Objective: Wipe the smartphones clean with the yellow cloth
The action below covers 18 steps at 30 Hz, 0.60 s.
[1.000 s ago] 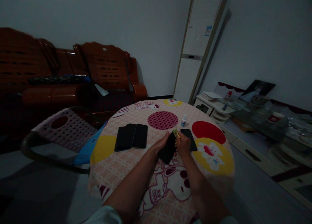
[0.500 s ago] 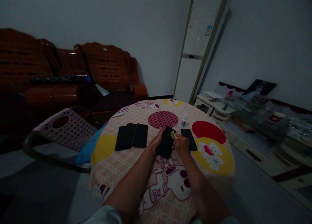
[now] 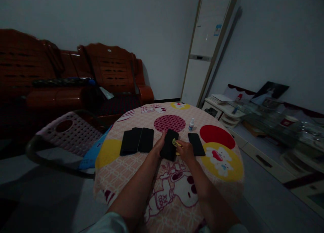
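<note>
A black phone [image 3: 168,148] lies in my left hand [image 3: 159,146], whose fingers close around its left edge. My right hand [image 3: 186,150] pinches a small yellow-green piece [image 3: 174,142], maybe a cloth or sponge, that appears to touch the phone's dark face. To the right of my right hand lies another black phone [image 3: 196,145]. Left of my hands, a dark phone [image 3: 146,141] rests against several overlapping black flat devices [image 3: 129,143]. A small white bottle with a blue label [image 3: 191,125] stands upright beyond my right hand.
The round table has a patterned pink cloth [image 3: 118,175]. A woven chair [image 3: 68,131] stands at its left, with wooden seats [image 3: 108,67] behind. A tall white cabinet-like unit [image 3: 199,67] is at the back, and a glass-topped stand [image 3: 263,121] to the right.
The held phone has shifted slightly left and tilted flatter. My right hand has moved left and a little down with the yellow-green piece across the phone.
</note>
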Each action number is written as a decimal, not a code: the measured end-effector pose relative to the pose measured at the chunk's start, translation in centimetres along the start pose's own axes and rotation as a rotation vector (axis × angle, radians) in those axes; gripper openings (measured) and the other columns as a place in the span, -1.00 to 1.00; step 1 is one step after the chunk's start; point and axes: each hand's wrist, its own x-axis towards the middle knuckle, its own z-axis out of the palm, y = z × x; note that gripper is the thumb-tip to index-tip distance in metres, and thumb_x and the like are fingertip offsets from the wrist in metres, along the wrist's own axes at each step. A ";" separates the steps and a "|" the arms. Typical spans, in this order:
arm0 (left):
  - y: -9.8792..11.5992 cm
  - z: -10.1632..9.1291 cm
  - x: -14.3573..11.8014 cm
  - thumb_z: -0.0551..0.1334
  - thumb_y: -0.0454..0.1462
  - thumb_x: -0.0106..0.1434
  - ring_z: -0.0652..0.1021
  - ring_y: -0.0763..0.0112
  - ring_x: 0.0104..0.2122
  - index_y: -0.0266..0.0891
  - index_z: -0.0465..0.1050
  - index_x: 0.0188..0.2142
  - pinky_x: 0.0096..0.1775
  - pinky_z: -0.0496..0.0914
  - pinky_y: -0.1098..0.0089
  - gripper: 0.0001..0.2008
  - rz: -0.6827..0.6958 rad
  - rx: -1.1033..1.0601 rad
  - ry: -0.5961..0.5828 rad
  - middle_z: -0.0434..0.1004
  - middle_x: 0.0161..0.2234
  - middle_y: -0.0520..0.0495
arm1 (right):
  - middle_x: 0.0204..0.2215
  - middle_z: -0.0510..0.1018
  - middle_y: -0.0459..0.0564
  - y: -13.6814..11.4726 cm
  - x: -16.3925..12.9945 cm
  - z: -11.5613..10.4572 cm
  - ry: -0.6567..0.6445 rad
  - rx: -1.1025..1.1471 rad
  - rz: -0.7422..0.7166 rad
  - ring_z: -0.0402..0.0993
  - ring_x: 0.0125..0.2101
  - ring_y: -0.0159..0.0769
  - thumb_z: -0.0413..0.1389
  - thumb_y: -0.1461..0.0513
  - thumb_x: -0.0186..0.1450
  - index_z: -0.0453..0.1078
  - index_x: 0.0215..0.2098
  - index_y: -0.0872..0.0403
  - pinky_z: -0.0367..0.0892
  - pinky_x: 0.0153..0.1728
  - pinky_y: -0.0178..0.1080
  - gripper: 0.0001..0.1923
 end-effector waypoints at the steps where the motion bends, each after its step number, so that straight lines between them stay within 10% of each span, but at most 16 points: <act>1: -0.1 0.0 0.0 -0.03 0.13 0.26 0.57 0.31 -0.49 -0.34 0.45 -0.14 -0.39 0.47 0.35 -0.40 -0.002 0.011 0.000 0.57 -0.41 -0.18 | -0.41 0.63 0.01 0.2 0.1 -0.1 0.024 -0.012 0.021 0.54 -0.40 -0.28 0.03 0.22 0.28 0.54 -0.21 0.04 0.26 -0.39 -0.38 -0.75; 9: -0.6 0.4 -0.9 -0.07 0.16 0.25 0.58 0.22 -0.46 -0.34 0.42 -0.07 -0.41 0.46 0.27 -0.35 -0.171 0.056 -0.296 0.56 -0.36 -0.28 | -0.48 0.61 0.04 1.2 0.6 -1.2 0.207 -0.093 0.175 0.51 -0.45 -0.27 -0.02 0.23 0.29 0.53 -0.22 0.10 0.21 -0.43 -0.37 -0.72; 18: 0.1 0.7 -0.8 -0.07 0.11 0.29 0.56 0.29 -0.50 -0.33 0.42 -0.11 -0.44 0.46 0.34 -0.41 -0.050 -0.004 -0.207 0.55 -0.39 -0.22 | -0.51 0.60 -0.04 0.0 0.0 -0.1 -0.001 0.034 -0.039 0.51 -0.47 -0.31 0.02 0.24 0.27 0.53 -0.24 0.03 0.25 -0.43 -0.39 -0.76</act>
